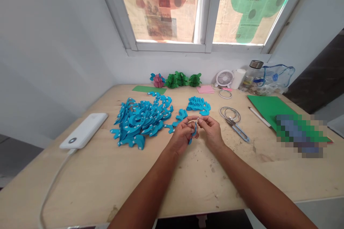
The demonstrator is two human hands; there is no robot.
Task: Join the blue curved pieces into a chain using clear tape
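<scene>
A thin blue piece (195,131), apparently paper or foam sheet, stands nearly edge-on between your 2 hands, above the near middle of the wooden table (172,182). Your left hand (183,134) is mostly closed, its curled fingers gripping the piece. Your right hand (211,128), just beside it, has thumb and forefinger drawn together on a tiny pale bit (198,118) at the piece's far end; whether that bit is attached, you cannot tell.

Expect the piece to be very light, flexible and easy to crease or tear. Its curved outer edge is probably the safest hold, with a gentle pinch clear of any pale patch, which may be sticky.

The piece is bright, flat blue, its full outline hidden by your fingers. Similar curved, scalloped shapes with small white squares fill a big heap (142,120) to the left; a smaller blue cluster (198,105) lies on the far side.
</scene>
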